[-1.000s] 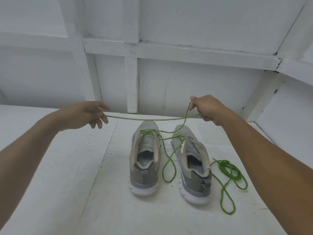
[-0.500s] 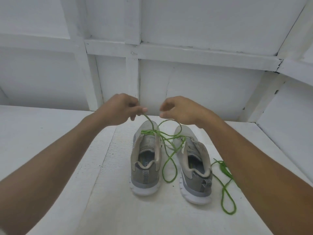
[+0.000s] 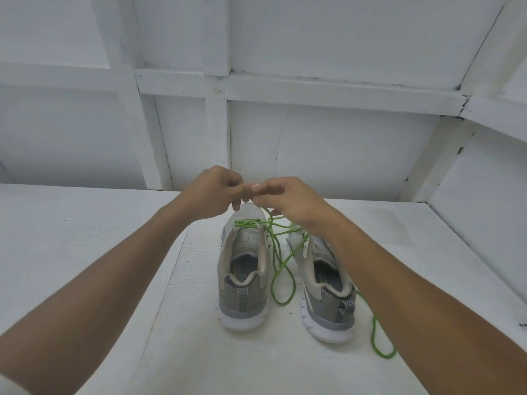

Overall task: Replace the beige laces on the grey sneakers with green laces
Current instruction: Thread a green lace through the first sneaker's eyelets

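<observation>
Green cord lace (image 3: 281, 260) held above grey mesh sneakers (image 3: 242, 295).
The lace is pinched by the right hand (image 3: 285, 201); left hand (image 3: 214, 192) fingers (image 3: 236, 205) are curled, grasp indiscernible.

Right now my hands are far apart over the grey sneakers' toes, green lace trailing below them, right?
No: the head view shows the left hand and right hand close together, almost touching, over the grey sneakers' toes, green lace trailing below.

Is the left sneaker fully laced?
Partly: green lace crosses only the front eyelets of the left sneaker; the nearer ones look bare.
</observation>
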`<state>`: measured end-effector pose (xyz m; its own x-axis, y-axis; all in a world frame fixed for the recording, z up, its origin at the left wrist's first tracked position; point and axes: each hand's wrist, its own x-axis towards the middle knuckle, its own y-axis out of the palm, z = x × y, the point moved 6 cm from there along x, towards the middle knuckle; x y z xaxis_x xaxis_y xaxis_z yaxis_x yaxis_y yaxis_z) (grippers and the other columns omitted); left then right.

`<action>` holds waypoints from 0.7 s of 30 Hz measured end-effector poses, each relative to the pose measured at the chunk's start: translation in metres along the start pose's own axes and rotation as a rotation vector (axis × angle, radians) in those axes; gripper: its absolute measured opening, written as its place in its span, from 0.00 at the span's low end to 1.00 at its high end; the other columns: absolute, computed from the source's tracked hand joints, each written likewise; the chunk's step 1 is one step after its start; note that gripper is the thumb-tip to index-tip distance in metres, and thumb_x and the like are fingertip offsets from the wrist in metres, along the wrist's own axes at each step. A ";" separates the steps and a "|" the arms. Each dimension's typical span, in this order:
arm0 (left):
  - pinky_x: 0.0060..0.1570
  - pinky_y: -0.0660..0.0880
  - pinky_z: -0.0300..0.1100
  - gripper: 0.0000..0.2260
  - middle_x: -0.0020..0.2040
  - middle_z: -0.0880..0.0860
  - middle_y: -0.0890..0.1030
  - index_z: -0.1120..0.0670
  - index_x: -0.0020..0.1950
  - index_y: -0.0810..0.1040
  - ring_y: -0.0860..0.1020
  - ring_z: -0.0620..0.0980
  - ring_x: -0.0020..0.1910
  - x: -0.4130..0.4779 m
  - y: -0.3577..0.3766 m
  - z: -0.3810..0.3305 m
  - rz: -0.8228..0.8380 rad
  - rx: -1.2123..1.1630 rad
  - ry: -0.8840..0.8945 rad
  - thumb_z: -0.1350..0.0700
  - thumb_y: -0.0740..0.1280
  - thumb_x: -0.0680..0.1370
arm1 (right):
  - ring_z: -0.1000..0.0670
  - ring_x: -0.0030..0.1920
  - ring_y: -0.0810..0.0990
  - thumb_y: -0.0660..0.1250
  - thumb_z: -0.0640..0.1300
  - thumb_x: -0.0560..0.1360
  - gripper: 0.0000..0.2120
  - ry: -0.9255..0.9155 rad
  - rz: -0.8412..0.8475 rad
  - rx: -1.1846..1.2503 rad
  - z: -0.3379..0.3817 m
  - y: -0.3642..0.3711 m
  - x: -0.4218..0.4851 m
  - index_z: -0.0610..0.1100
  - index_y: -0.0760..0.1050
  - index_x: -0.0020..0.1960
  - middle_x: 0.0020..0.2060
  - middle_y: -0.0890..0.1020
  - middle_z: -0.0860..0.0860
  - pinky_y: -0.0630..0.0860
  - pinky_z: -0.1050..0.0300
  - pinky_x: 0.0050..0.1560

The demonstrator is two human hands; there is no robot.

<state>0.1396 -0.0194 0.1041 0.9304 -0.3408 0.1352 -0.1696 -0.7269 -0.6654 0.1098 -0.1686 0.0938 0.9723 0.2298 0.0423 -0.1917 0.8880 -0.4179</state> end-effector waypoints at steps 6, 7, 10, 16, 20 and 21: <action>0.34 0.71 0.40 0.19 0.40 0.49 0.84 0.55 0.47 0.82 0.79 0.49 0.33 0.004 0.017 0.048 0.049 0.052 -0.205 0.41 0.61 0.80 | 0.55 0.37 0.78 0.66 0.44 0.75 0.05 0.109 -0.169 -0.169 -0.036 0.007 0.007 0.47 0.81 0.44 0.38 0.81 0.54 0.70 0.64 0.35; 0.34 0.72 0.39 0.17 0.42 0.49 0.84 0.56 0.47 0.82 0.81 0.49 0.36 0.004 0.025 0.060 0.098 0.095 -0.246 0.43 0.63 0.80 | 0.53 0.39 0.79 0.65 0.43 0.75 0.05 0.126 -0.178 -0.189 -0.043 0.012 0.009 0.47 0.80 0.44 0.40 0.82 0.53 0.70 0.64 0.34; 0.35 0.74 0.39 0.16 0.44 0.52 0.83 0.58 0.48 0.81 0.82 0.48 0.40 0.002 0.044 0.085 0.170 0.074 -0.381 0.44 0.68 0.77 | 0.49 0.42 0.79 0.62 0.41 0.75 0.07 0.148 -0.179 -0.233 -0.053 0.024 0.014 0.47 0.79 0.46 0.43 0.81 0.51 0.71 0.61 0.36; 0.33 0.75 0.38 0.14 0.39 0.52 0.82 0.60 0.44 0.81 0.78 0.47 0.32 0.001 0.051 0.098 0.142 -0.094 -0.530 0.48 0.70 0.75 | 0.50 0.49 0.77 0.61 0.39 0.77 0.12 0.196 -0.167 -0.268 -0.059 0.034 0.026 0.43 0.82 0.52 0.51 0.82 0.48 0.68 0.62 0.45; 0.38 0.78 0.40 0.10 0.31 0.51 0.79 0.59 0.40 0.80 0.77 0.47 0.30 0.001 0.050 0.105 0.118 -0.199 -0.566 0.53 0.70 0.75 | 0.51 0.48 0.77 0.65 0.40 0.75 0.09 0.217 -0.179 -0.242 -0.065 0.040 0.033 0.43 0.83 0.49 0.49 0.84 0.48 0.69 0.63 0.41; 0.39 0.78 0.41 0.10 0.31 0.51 0.79 0.59 0.39 0.80 0.77 0.48 0.31 0.001 0.050 0.107 0.112 -0.223 -0.573 0.54 0.69 0.75 | 0.52 0.47 0.77 0.66 0.40 0.74 0.08 0.224 -0.180 -0.226 -0.066 0.041 0.034 0.43 0.84 0.49 0.48 0.84 0.49 0.69 0.63 0.40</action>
<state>0.1669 0.0078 -0.0077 0.9191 -0.0934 -0.3829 -0.2825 -0.8335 -0.4748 0.1440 -0.1505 0.0181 0.9978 -0.0368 -0.0558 -0.0051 0.7905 -0.6125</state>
